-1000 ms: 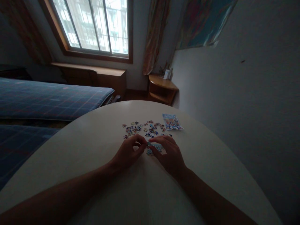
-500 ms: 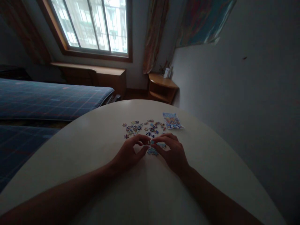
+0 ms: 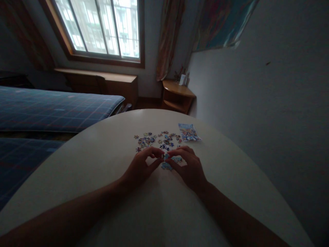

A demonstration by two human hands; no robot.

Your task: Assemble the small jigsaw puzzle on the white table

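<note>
My left hand [image 3: 141,164] and my right hand [image 3: 189,166] meet over the round white table [image 3: 115,212], thumbs and fingertips pinched toward each other. Between them is a small light-blue puzzle piece [image 3: 166,156], gripped from both sides. Just below it lie joined light-blue pieces [image 3: 167,166], and another light-blue part [image 3: 177,159] sits partly behind my right fingers. Beyond my hands, loose puzzle pieces [image 3: 146,140] are spread at the left, with a second cluster [image 3: 167,139] beside them.
A colourful printed sheet [image 3: 189,132] lies behind my right hand. Left of the table is a bed with a blue plaid mattress [image 3: 59,108]. A wooden corner shelf [image 3: 178,89] stands past the far edge, and a wall [image 3: 244,103] runs along the right.
My left finger and thumb have closed in on the light-blue piece from the left. My right hand has barely moved.
</note>
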